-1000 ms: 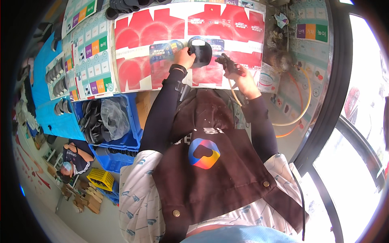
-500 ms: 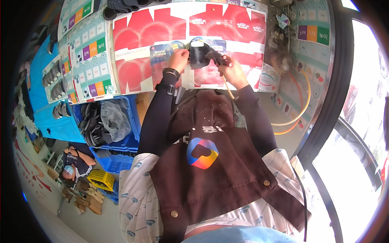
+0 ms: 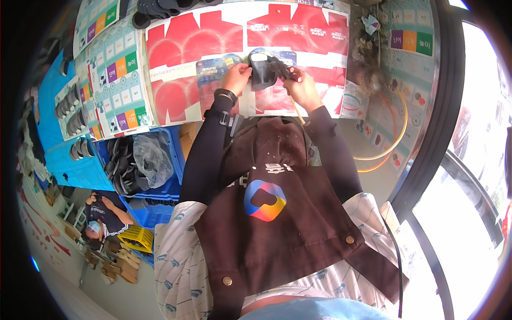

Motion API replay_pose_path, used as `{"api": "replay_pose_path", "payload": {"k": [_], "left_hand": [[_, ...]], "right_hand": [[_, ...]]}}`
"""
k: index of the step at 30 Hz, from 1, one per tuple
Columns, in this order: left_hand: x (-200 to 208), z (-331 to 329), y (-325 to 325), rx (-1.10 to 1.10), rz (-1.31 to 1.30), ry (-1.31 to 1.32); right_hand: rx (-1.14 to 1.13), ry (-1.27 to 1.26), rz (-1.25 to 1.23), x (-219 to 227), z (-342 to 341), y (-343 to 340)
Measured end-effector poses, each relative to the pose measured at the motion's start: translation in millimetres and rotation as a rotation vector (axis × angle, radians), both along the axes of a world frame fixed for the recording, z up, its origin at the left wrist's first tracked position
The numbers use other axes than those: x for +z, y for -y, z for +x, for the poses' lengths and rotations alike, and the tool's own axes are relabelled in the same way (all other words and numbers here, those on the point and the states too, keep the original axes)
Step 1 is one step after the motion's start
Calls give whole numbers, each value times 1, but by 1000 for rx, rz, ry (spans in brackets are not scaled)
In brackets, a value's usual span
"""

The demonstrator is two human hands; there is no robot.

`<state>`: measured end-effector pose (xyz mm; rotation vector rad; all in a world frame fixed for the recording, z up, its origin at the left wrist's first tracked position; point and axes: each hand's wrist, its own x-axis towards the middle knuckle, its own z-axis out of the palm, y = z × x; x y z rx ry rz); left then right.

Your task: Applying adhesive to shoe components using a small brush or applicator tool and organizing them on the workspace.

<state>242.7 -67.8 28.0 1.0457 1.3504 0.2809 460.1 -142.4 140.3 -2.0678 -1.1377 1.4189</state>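
My left hand (image 3: 237, 79) has its fingers closed at the left edge of a black, curved, cup-like piece (image 3: 263, 76) with a pale patch at its top. The piece stands over red and white printed sheets (image 3: 176, 48). My right hand (image 3: 302, 88) is wrapped round a black spray or air gun (image 3: 281, 68) with a yellowish hose (image 3: 296, 111) hanging from it. The gun's thin tip points up and left, over the top of the black piece. From this angle I cannot tell whether the tip touches the piece.
Several black curved pieces (image 3: 160, 7) lie at the bench's back edge. A blue crate (image 3: 176, 146) with black pieces and clear plastic stands below left. Yellow and orange hose loops (image 3: 404, 120) hang at the right. A masked person (image 3: 104, 216) is at the far lower left, near a yellow crate (image 3: 137, 237).
My right hand has shifted slightly left and turned the gun, so its tip now lies across the black piece's top. My left hand stays at the piece's edge. The other person's arms have moved.
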Motion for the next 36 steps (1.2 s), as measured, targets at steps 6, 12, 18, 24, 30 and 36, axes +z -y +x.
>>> {"api": "replay_pose_path", "payload": {"k": [6,12,18,24,30,36], "left_hand": [[-6,0,-1,-111,103,-75],[-25,-2,1,-57,223,-92],[-10,3,1,-26,135,-56],[0,7,-4,-137,128,-90],[-31,-10,1,-8,166,-65],[-10,-1,-4,-90,63,-26]], "right_hand": [[-7,115,-55,19,6,15],[8,57,8,5,7,12],[18,164,-97,23,4,26],[-63,125,-44,0,17,21],[56,40,-49,20,0,19],[173,5,91,16,14,15]]}}
